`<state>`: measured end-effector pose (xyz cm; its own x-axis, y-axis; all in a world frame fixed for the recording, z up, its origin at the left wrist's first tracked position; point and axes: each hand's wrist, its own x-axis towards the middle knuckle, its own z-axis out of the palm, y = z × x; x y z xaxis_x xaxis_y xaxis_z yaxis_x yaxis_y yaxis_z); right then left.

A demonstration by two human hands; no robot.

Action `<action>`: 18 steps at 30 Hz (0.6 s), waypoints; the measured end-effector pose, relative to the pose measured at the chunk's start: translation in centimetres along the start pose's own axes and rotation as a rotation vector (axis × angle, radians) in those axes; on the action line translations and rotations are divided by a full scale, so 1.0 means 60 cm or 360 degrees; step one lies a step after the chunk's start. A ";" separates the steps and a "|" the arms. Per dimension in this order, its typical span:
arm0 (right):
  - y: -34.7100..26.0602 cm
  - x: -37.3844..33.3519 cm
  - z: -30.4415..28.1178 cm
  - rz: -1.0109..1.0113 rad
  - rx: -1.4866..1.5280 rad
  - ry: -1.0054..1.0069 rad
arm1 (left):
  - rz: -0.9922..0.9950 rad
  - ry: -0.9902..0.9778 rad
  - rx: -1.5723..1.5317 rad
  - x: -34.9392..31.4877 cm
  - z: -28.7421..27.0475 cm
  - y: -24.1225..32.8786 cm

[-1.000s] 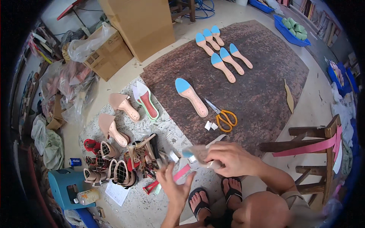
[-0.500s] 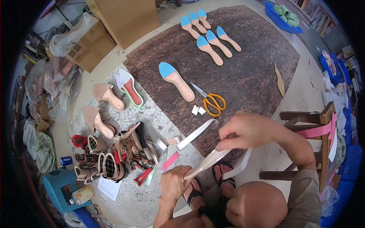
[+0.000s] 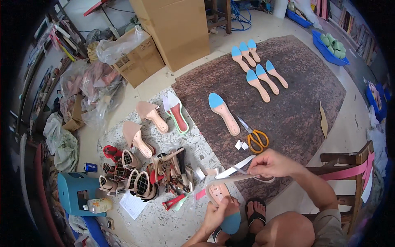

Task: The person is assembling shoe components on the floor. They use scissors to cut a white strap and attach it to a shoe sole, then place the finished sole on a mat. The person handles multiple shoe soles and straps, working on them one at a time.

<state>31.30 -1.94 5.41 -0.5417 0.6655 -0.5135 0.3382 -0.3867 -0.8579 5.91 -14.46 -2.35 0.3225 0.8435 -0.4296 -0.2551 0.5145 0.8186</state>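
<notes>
My left hand [image 3: 217, 215] grips a pale pink insole [image 3: 217, 192] with a blue toe part, low in front of me, thumb pressed on its face. The toe points down toward me and the heel points away. A narrow pale strip [image 3: 235, 178] runs from the heel edge to my right hand [image 3: 269, 164], whose thumb and fingers pinch it. Just beyond, orange-handled scissors [image 3: 258, 140] lie on the dark mat [image 3: 288, 117]. Beside them are another blue-toed insole [image 3: 225, 115] and small white scraps [image 3: 241, 144]. Several similar insoles [image 3: 259, 87] lie farther back.
At left on the speckled board [image 3: 123, 164] lie shoe pieces [image 3: 140, 140], lasts and straps. A blue-green stool [image 3: 72, 189] holds a bottle [image 3: 98, 205]. A wooden stool [image 3: 354, 164] with pink strips stands right. Cardboard boxes [image 3: 173, 37] and a blue basket [image 3: 330, 51] sit behind.
The insole in my left hand has turned from edge-on to showing its face. My view has shifted, so everything appears farther right and lower. Both hands keep their grip.
</notes>
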 end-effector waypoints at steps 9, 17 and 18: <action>0.054 0.021 0.089 -0.0279 -0.0506 0.0273 | -0.0348 0.0196 -0.0534 0.010 0.023 0.006; 0.086 0.032 0.139 -0.0466 -0.0529 0.0291 | -0.0367 0.0420 -0.0208 0.016 0.025 0.010; 0.085 0.033 0.141 -0.0451 -0.0546 0.0266 | -0.0369 0.0429 -0.0226 0.015 0.024 0.008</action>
<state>25.47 -7.98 -0.11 -0.5277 0.8187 -0.2265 0.4450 0.0392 -0.8947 7.39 -13.66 -1.84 0.1401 0.7027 -0.6976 -0.3332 0.6969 0.6350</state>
